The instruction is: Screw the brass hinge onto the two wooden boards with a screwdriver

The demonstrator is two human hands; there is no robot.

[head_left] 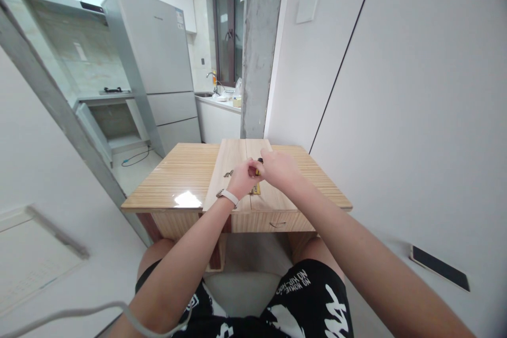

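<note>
Both of my hands meet over two pale wooden boards (232, 156) laid side by side on the table. My right hand (279, 169) is closed around a small black-and-yellow tool (260, 160), which looks like a screwdriver; most of it is hidden by the fingers. My left hand (242, 178), with a white-banded watch (227, 197) on its wrist, has its fingers pinched together right beside the tool. What they grip is hidden. Below the fingers, a brass-coloured hinge (255, 189) lies at the seam between the boards. A few small dark metal pieces (228, 174) rest left of my left hand.
The striped wooden table (190, 169) has a drawer with a handle (278, 224) in front. A white wall stands close on the right, with a dark phone-like slab (439, 268) low beside it. Behind are a fridge (158, 53) and a grey pillar (259, 53). A pale cable (99, 307) crosses lower left.
</note>
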